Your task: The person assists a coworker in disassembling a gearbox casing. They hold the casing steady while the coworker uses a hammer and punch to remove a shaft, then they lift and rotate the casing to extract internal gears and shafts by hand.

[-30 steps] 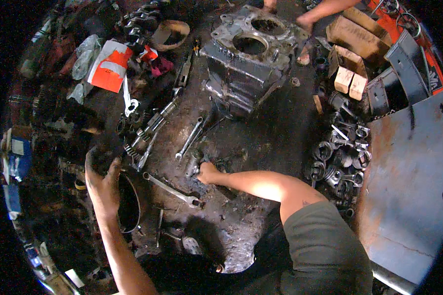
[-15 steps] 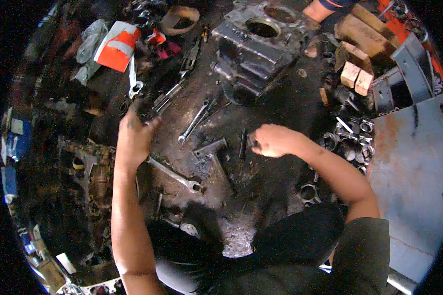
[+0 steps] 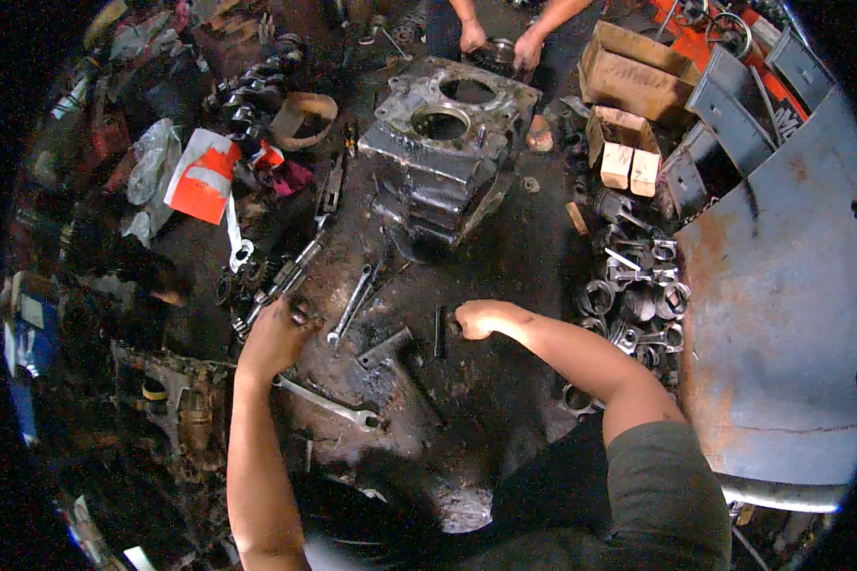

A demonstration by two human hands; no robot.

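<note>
My left hand point(image 3: 278, 339) is closed, its fingers curled round a small dark round piece point(image 3: 302, 312) whose kind I cannot make out. It is by the lower end of a long metal shaft point(image 3: 297, 270), with a combination wrench point(image 3: 328, 404) just below. My right hand point(image 3: 481, 319) makes a fist over the floor, its fingertips hidden; whatever it grips does not show. Left of that fist a dark rod point(image 3: 438, 331) stands out against the floor. Between my hands lie another wrench point(image 3: 350, 305) and a T-shaped metal tool point(image 3: 397, 365).
A large greasy metal housing point(image 3: 438, 162) stands ahead. Beyond it, another person's hands point(image 3: 528, 49) hold a dark round part point(image 3: 493, 55). Connecting rods point(image 3: 638, 295) and wooden boxes point(image 3: 628, 71) lie right, beside a grey metal panel point(image 3: 781, 305). An orange-white box point(image 3: 203, 176) sits left.
The view has shifted, bringing the other person's hands and part into sight. My left hand has moved slightly right, and its blurred fingers are now curled. My right hand remains a fist near the rod.
</note>
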